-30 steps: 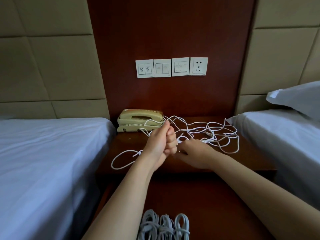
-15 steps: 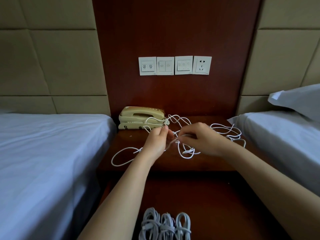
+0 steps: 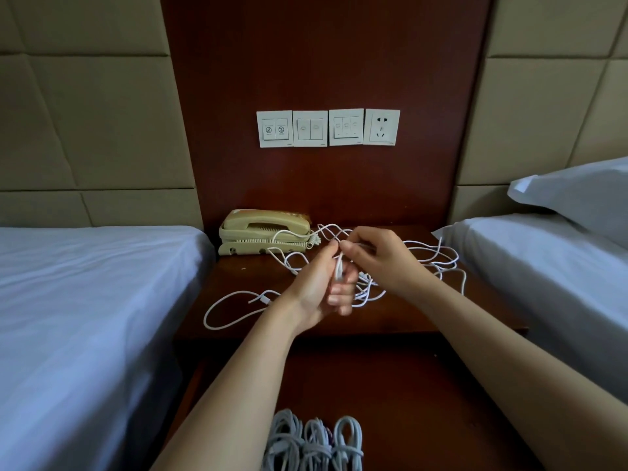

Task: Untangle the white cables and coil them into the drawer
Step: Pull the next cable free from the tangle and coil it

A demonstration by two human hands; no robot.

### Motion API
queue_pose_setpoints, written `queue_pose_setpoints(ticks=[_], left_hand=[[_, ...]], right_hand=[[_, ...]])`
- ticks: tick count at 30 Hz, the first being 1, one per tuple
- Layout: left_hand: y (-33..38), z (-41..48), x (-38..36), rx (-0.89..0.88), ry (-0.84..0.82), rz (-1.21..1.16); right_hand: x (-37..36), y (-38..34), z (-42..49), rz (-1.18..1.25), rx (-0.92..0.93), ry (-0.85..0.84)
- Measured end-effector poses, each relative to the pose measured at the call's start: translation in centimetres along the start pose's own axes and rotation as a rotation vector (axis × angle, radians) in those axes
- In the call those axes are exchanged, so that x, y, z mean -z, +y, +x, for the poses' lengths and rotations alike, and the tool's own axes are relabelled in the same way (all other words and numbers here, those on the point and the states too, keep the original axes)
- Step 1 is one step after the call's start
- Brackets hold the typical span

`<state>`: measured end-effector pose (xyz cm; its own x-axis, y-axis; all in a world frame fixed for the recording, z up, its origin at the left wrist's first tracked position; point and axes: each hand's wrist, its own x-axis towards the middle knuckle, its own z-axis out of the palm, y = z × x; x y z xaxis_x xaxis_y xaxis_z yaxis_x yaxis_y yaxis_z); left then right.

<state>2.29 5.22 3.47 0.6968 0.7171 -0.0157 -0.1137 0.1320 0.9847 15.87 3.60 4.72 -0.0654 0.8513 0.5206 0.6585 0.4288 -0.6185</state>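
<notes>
Above the counter (image 3: pixel 238 277), between two beds, the left hand (image 3: pixel 316 283) grips a strand of the white cables (image 3: pixel 438 263). It is now rotated so that its curled fingers (image 3: pixel 338 297) face the camera. The right hand (image 3: pixel 384 260) remains at the left fingertips, pinching a strand there. The rest of the tangle still lies on the counter beside the telephone (image 3: pixel 265 231), its left loop unmoved. Coiled cables (image 3: pixel 312 440) rest in the open drawer (image 3: pixel 407 402).

Both forearms reach forward and the hands meet. The left hand (image 3: pixel 317 287), fingers curled, and the right hand (image 3: pixel 384 260), knuckles up, each pinch white cable (image 3: pixel 338 269).
</notes>
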Motion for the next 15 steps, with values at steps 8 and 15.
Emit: queue_pose_setpoints(ticks=[8,15], left_hand=[[0.3,-0.8,0.0,-0.113,0.029,-0.174],[1.0,-0.9,1.7,-0.168,0.199,-0.219]], right_hand=[[-1.3,2.4,0.1,-0.070,0.029,-0.020],[-1.2,6.7,1.1,-0.474,-0.038,0.135]])
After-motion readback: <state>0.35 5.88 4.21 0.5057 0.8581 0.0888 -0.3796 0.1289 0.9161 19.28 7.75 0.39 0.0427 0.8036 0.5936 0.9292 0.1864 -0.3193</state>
